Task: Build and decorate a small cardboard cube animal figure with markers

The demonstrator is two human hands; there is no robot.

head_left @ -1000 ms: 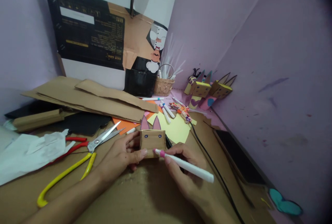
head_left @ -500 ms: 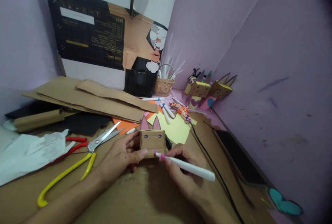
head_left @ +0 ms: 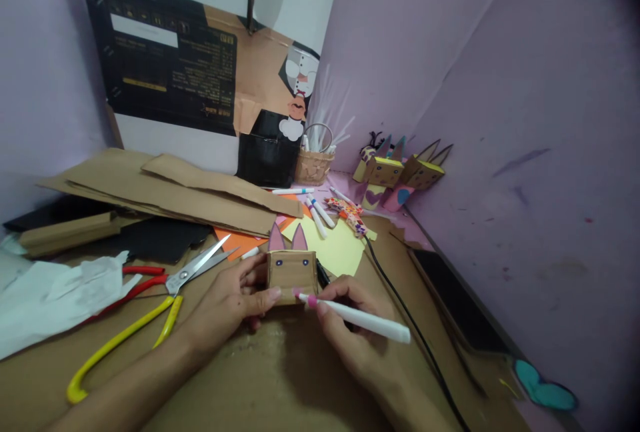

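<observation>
My left hand (head_left: 245, 299) grips a small cardboard animal head (head_left: 292, 275) by its left side, thumb on the lower front edge. The head has two pink pointed ears and two dark drawn eyes. A white marker (head_left: 367, 321) with a pink collar is pinched in my right hand (head_left: 350, 325). Its pink tip touches the lower front of the cardboard head, beside a small pink patch. A black pen-like thing (head_left: 323, 275) shows partly behind the head, near my right fingers; its lower part is hidden.
Scissors (head_left: 175, 282) with red and yellow handles lie at left beside crumpled white paper (head_left: 60, 299). Behind are cardboard sheets (head_left: 165, 185), yellow paper (head_left: 345, 252), loose markers (head_left: 320, 212) and a patterned glue gun (head_left: 350, 214) with a black cord. Finished cardboard animals (head_left: 385, 172) stand at the back right.
The marker tip has shifted very slightly on the lower front of the cardboard head. Both hands keep their holds; the whole view has drifted a little to the left.
</observation>
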